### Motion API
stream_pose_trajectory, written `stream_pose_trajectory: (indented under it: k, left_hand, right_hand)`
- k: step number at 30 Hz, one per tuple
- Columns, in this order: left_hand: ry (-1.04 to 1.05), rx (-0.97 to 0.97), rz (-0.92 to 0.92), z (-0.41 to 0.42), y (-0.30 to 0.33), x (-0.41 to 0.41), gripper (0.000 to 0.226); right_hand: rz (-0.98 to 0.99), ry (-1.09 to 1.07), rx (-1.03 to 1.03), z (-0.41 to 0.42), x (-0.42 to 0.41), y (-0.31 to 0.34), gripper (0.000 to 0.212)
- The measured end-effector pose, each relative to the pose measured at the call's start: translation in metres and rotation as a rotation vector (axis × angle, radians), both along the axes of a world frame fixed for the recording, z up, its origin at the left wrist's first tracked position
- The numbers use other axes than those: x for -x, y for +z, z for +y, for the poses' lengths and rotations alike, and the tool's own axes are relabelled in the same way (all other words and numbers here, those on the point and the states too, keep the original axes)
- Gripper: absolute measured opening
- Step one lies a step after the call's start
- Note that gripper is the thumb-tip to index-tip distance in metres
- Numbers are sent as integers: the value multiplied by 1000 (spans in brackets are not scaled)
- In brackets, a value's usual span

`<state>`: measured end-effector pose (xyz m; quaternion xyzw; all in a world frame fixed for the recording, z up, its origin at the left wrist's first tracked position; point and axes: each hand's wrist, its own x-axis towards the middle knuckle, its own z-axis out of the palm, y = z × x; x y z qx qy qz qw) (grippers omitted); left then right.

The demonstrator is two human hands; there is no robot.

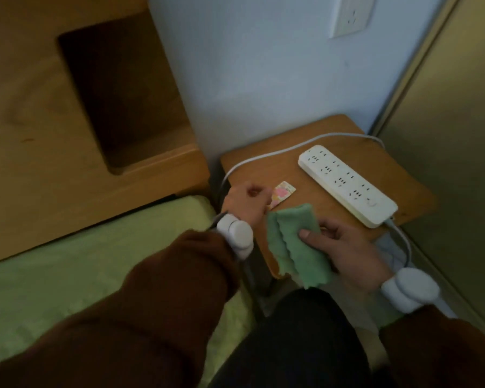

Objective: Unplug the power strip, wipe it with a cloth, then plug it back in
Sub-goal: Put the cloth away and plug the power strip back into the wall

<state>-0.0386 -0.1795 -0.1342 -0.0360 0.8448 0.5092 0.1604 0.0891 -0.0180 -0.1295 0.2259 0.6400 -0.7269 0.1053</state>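
Note:
A white power strip [347, 184] lies diagonally on a small wooden stool [300, 189]. Its white cable [266, 155] loops along the stool's back edge and drops off the left side; the plug is hidden. A white wall socket [350, 15] sits high on the wall with nothing plugged in. My right hand [345, 253] grips a folded green cloth [294, 245] at the stool's front edge, a little short of the strip. My left hand [245, 204] is curled into a fist at the stool's left edge, beside the cable; whether it holds anything I cannot tell.
A small colourful card [282, 194] lies on the stool between my hands. A bed with a green sheet [81, 264] and a wooden headboard [53, 107] fills the left. A beige cabinet side [454, 149] closes the right. Another cable [402, 239] hangs from the strip's near end.

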Motion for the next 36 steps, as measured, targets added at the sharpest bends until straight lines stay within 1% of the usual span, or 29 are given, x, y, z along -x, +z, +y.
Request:
stream_pose_trajectory:
  k: [1,2,4,5,7,9,11,13,15,18,20,22,24,26,27,30,31,34,36]
  left_hand:
    - [-71,140,69,5,-2,12,27]
    - [-162,263,91,10,-2,20,32]
    - [-346,451,95,26,-8,35,49]
    - [-396,537,102,26,-10,37,55]
    - [-442,598,126,39,-21,40,60]
    - [-435,621,122,40,-29,35,56]
    - [-398,579,85,37,-26,30,51]
    - [-320,477,43,32,-16,23,47]
    - [-250,363,41,26,3,8,45]
    - [-284,183,65,31,36,-30,43]
    - [-346,105,84,42,49,-58,40]
    - [-397,85,114,60,53,-82,38]
    - [-418,110,134,74,51,-94,38]
    - [-433,90,153,90,52,-104,40]
    - [-441,86,178,97,54,-108,40]
    - [-463,82,249,111,58,-111,37]
    - [-484,69,224,119,65,-116,37]
    - [-464,-67,27,134,75,-121,36]
    - [-473,-44,25,153,79,-126,30]
  right_hand:
    - [-17,-15,-4,0,0,-2,31]
    - [-31,-34,-12,0,0,-4,30]
    - [-43,-70,-52,6,-1,-5,25]
    - [-47,-81,-56,5,0,-6,21]
    - [-53,-115,-69,13,-1,-3,13]
    - [-60,-123,-75,14,-1,-3,11]
    - [-70,-130,-94,16,0,-5,15]
    - [-94,-165,-122,20,0,-8,19]
    - [-117,-210,-116,22,-2,-10,21]
    - [-140,-309,-82,24,-5,-14,19]
    - [-138,-371,-83,25,-8,-10,16]
    - [-104,-466,-7,29,-15,4,20]
    - [-47,-540,108,32,-19,16,32]
    - [1,-571,145,42,-30,27,40]
    - [11,-575,131,45,-37,31,38]
    - [29,-631,96,57,-48,40,23]
    - [39,-668,111,64,-55,43,21]
    - [70,-730,177,76,-59,45,25]
    - [90,-760,192,86,-67,42,27]
